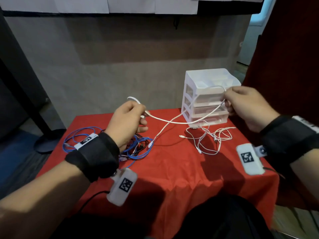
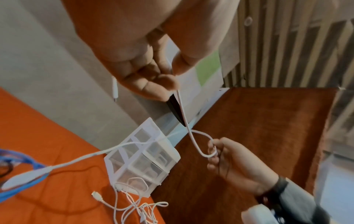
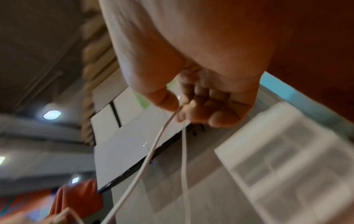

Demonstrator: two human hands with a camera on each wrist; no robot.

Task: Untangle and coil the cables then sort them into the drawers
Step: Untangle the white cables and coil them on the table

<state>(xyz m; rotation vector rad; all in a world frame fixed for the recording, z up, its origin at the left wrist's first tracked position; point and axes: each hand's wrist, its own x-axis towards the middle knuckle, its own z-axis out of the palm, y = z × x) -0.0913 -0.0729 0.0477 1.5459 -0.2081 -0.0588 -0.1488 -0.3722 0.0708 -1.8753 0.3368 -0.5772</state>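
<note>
A thick white cable (image 1: 172,121) stretches in the air between both hands above the red table. My left hand (image 1: 143,118) pinches it near one end, a short loop arching over the fingers (image 2: 159,81). My right hand (image 1: 227,104) grips a loop of the same cable (image 3: 153,151) in front of the white drawer unit (image 1: 207,94). The cable's big white plug (image 1: 150,144) hangs down to the blue cable tangle (image 1: 141,149). A tangle of thin white cables (image 1: 210,138) lies on the cloth below the drawers. All three drawers look closed.
The red cloth table (image 1: 172,169) is small, its edges close on both sides. More blue cable loops (image 1: 77,135) lie at its left, mixed with black leads. A grey wall stands behind, and a dark round stand base (image 1: 48,140) sits on the floor at left.
</note>
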